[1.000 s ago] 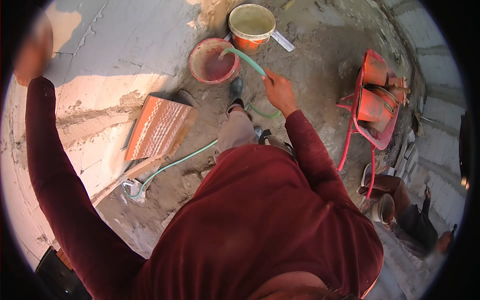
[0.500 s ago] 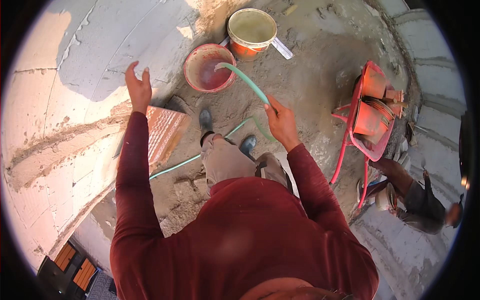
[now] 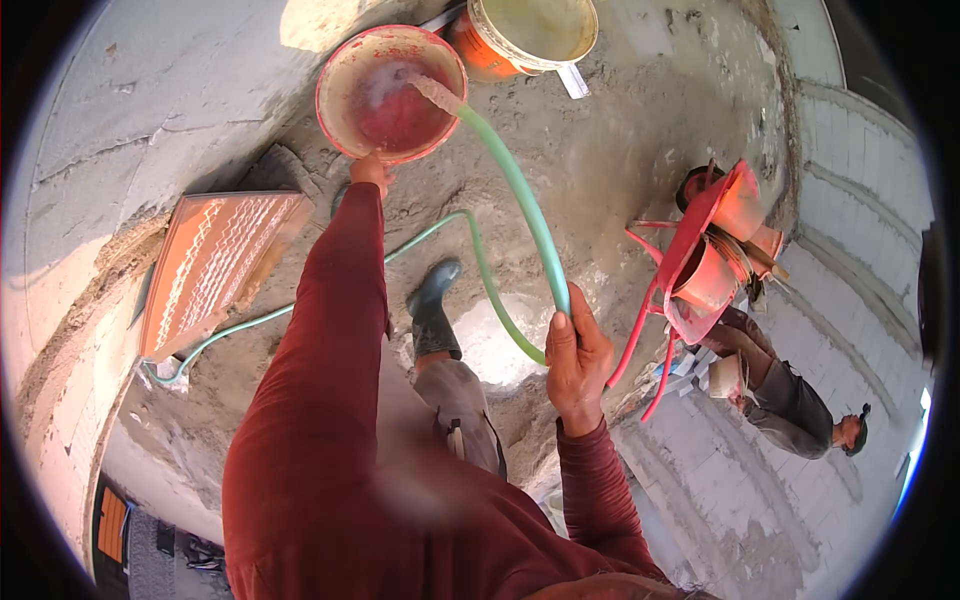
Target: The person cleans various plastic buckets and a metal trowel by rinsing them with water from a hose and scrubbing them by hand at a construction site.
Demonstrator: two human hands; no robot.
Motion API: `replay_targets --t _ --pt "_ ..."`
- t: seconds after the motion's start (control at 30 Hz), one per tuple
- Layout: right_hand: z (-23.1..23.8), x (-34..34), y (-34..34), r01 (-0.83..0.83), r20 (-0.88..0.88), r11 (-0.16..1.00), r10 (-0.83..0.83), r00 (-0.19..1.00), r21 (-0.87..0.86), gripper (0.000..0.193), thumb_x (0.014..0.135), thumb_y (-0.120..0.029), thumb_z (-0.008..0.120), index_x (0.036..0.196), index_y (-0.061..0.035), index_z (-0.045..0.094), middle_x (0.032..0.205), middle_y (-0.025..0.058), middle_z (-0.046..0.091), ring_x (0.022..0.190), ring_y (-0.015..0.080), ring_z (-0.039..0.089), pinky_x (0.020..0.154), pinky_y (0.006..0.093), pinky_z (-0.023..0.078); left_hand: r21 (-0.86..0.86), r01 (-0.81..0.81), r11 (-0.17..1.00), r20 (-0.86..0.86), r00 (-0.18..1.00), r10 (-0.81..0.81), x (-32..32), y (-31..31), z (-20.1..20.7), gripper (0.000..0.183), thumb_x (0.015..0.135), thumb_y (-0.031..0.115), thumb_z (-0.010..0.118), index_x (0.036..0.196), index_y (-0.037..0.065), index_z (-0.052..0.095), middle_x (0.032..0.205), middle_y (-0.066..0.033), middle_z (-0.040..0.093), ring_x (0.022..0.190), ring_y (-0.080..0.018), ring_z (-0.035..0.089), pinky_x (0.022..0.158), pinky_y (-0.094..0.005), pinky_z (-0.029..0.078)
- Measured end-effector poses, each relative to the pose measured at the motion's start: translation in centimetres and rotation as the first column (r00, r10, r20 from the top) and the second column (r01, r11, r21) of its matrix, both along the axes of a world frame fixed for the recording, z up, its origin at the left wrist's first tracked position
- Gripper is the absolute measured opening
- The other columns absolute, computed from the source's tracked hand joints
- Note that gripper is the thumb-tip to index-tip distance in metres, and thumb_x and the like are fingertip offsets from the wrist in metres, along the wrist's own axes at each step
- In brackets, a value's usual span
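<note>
Stretched forward, my left hand (image 3: 372, 174) is closed at the near rim of a round reddish bucket (image 3: 345, 105); its fingers are partly hidden against the rim. My right hand (image 3: 578, 365) is wrapped round a green hose (image 3: 520, 195), which arcs up and away from it. Water (image 3: 437, 93) streams from the hose's far end into the bucket, where the liquid froths over a red bottom. The rest of the hose loops below my right hand and runs left across the ground.
Behind the reddish bucket stands an orange bucket (image 3: 485, 50) with a pale rim. A patterned brown board (image 3: 215, 260) leans by the left wall. To the right, a red wheelbarrow (image 3: 690, 250) carries several buckets; beyond it a person (image 3: 790, 400) holds a pail.
My left hand has come from the air by the wall to the bucket's rim. The view has shifted nearer the bucket. My right hand still holds the running hose.
</note>
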State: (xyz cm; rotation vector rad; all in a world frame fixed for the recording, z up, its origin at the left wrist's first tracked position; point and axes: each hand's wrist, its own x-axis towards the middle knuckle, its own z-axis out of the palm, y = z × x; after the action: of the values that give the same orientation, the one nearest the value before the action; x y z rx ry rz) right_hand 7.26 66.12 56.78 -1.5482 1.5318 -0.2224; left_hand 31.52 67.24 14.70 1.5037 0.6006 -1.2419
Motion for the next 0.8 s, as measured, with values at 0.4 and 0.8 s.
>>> replay_targets --t 0.4,0.8 --pt "-1.1 3.1 1.3 -0.035 -0.008 0.997 0.036 0.999 0.075 0.038 0.098 -0.016 0.055 0.129 0.0043 0.054 0.119 0.0200 0.064 0.110 0.0204 0.060 0.092 0.0312 0.046 0.147 0.226 0.963 0.408 0.873 -0.267 7.3 2.8 -2.7 0.034 0.082 0.010 0.054 0.114 -0.002 0.055 0.101 -0.0206 0.065 0.090 -0.0350 0.066 0.072 -0.0463 0.055" --pt "-3.2 6.7 2.1 -0.121 0.040 0.993 0.122 0.992 -0.012 0.038 0.098 -0.015 0.054 0.131 0.0030 0.053 0.092 0.0024 0.060 0.081 0.0080 0.050 0.073 0.0235 0.044 0.215 0.320 0.923 0.485 0.785 -0.385 10.6 8.1 -1.7 0.061 0.081 0.026 0.067 0.129 -0.004 0.045 0.122 -0.0218 0.058 0.112 -0.0302 0.058 0.094 -0.0395 0.045"
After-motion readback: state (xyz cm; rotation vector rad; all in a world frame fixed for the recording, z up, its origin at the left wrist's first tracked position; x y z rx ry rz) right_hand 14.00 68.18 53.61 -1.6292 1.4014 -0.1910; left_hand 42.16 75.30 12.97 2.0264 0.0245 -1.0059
